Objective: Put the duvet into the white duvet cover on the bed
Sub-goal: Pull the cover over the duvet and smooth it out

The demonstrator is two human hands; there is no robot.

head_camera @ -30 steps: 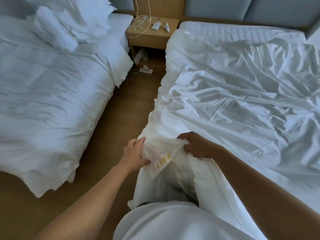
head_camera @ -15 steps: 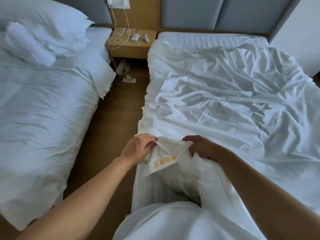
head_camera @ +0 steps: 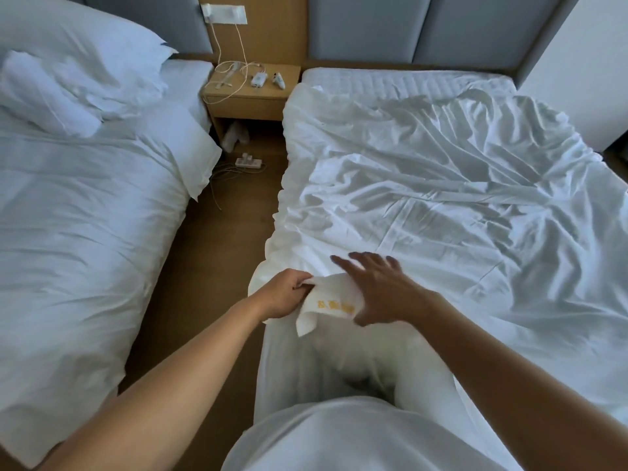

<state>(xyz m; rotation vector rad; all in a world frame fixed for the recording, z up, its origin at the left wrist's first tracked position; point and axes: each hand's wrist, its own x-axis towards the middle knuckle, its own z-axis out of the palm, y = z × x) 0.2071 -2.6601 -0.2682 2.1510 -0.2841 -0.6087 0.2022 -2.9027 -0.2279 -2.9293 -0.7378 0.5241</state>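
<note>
From the head camera, the cover [head_camera: 458, 205] lies crumpled across the right bed [head_camera: 407, 79], whose quilted mattress top shows bare at the head end. The cover's near edge hangs over the foot of the bed, down toward the person's white shirt [head_camera: 356, 440]. The left hand [head_camera: 285, 294] pinches a white corner [head_camera: 334, 305] of fabric with yellow stitched lettering, its fingers curled round the cloth at the bed's near left edge. The right hand [head_camera: 384, 294] lies over the same corner from the right, fingers straight and spread, thumb just below the lettering (whether the palm presses down or only hovers cannot be told). The duvet cannot be told apart from the cover here.

Across a strip of wooden floor [head_camera: 210, 266] stands a second bed [head_camera: 85, 232] with pillows [head_camera: 85, 62]. Between the two heads sits a nightstand [head_camera: 251, 100] with cables on top, and a power strip [head_camera: 249, 162] lies on the floor below.
</note>
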